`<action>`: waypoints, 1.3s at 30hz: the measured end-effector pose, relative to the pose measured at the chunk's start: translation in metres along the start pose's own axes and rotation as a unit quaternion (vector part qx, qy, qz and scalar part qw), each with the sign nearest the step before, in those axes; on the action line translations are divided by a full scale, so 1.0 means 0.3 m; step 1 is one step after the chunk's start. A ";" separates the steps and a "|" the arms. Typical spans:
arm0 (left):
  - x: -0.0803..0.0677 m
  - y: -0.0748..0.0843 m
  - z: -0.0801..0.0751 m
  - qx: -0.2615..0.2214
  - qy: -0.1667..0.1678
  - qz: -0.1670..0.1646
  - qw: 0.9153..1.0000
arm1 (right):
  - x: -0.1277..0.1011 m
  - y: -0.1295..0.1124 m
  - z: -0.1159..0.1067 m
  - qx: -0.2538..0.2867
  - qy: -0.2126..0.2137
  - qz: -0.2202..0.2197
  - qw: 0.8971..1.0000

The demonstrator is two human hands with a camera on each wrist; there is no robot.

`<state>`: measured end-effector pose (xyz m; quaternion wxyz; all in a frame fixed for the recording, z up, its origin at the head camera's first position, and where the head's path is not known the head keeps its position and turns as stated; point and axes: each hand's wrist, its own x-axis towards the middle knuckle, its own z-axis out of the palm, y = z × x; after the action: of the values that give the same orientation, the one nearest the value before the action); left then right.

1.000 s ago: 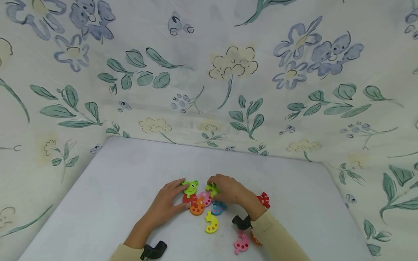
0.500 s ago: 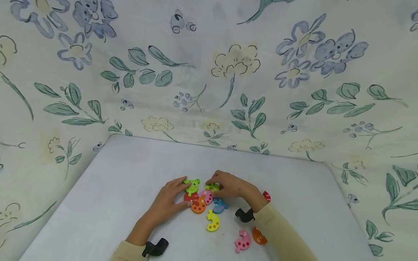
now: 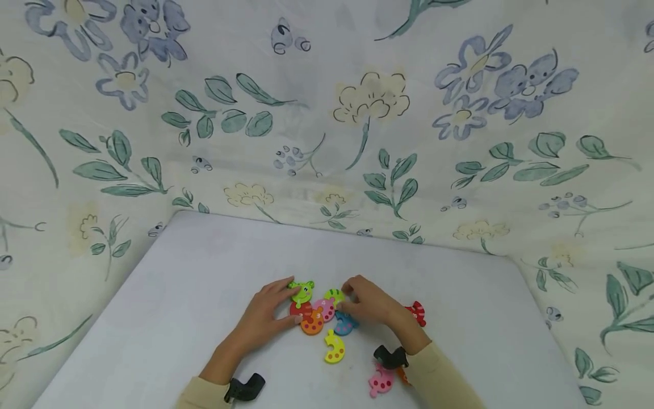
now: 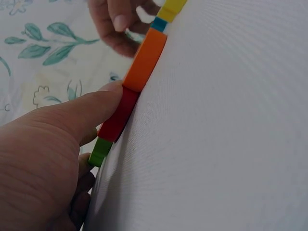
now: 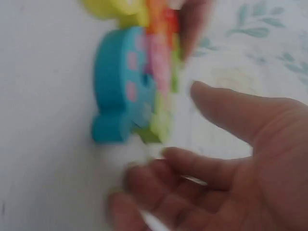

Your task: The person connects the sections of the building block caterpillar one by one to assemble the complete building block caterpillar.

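Observation:
A row of joined wooden caterpillar puzzle pieces lies on the table. It runs from the green head piece (image 3: 301, 292) through red (image 4: 118, 115), orange (image 3: 311, 325) and pink (image 3: 324, 311) pieces to a light green striped piece (image 3: 333, 295). My left hand (image 3: 259, 313) holds the head end, with its thumb against the red piece and fingers at the green head. My right hand (image 3: 372, 304) is beside the striped piece; in the right wrist view its fingers and thumb are spread with nothing between them. Close below lies a blue dotted piece (image 5: 113, 72).
A yellow dotted piece (image 3: 334, 349) lies in front of the row. To the right are a red piece (image 3: 418, 313), a pink piece (image 3: 381, 382) and an orange piece (image 3: 402, 375), partly behind the right arm. Floral cloth (image 3: 306, 125) rises behind the white table (image 3: 230, 244).
My right hand has let go of the light green striped piece, now joined to the pink one, and has drawn back slightly to the right. The left hand stays at the head end.

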<state>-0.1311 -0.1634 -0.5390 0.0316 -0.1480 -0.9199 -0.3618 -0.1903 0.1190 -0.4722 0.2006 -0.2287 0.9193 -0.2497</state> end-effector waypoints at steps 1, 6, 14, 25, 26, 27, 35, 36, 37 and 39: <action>0.000 0.002 0.002 0.001 -0.002 0.000 1.000 | -0.023 0.002 0.000 0.003 -0.002 0.014 1.000; 0.000 0.004 0.003 0.018 -0.010 -0.012 1.000 | -0.103 -0.004 0.031 -0.031 -0.009 0.027 0.999; 0.007 0.003 0.001 0.010 -0.011 -0.009 1.000 | -0.135 -0.019 0.093 -0.077 0.043 0.041 0.995; 0.004 0.002 0.000 0.011 -0.009 -0.003 1.000 | -0.175 -0.012 0.101 -0.063 0.040 0.041 0.996; 0.005 0.001 -0.001 0.011 -0.010 -0.004 1.000 | -0.172 -0.015 0.102 -0.062 0.040 0.043 0.996; 0.006 0.001 -0.001 0.011 -0.011 -0.006 1.000 | -0.168 -0.019 0.103 -0.063 0.040 0.045 0.996; 0.009 -0.003 0.007 0.009 -0.017 -0.016 1.000 | -0.139 -0.062 0.129 -0.098 0.051 0.062 0.992; 0.009 -0.003 0.007 0.011 -0.016 -0.015 1.000 | -0.136 -0.066 0.134 -0.105 0.051 0.067 0.991; 0.008 -0.003 0.006 0.012 -0.015 -0.014 1.000 | -0.134 -0.071 0.138 -0.112 0.053 0.070 0.990; 0.007 -0.002 0.004 0.014 -0.012 -0.011 1.000 | -0.130 -0.079 0.145 -0.120 0.056 0.078 0.988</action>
<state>-0.1334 -0.1624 -0.5400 0.0185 -0.1413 -0.9267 -0.3477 -0.1299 0.1052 -0.4838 0.1387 -0.1648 0.9674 -0.1334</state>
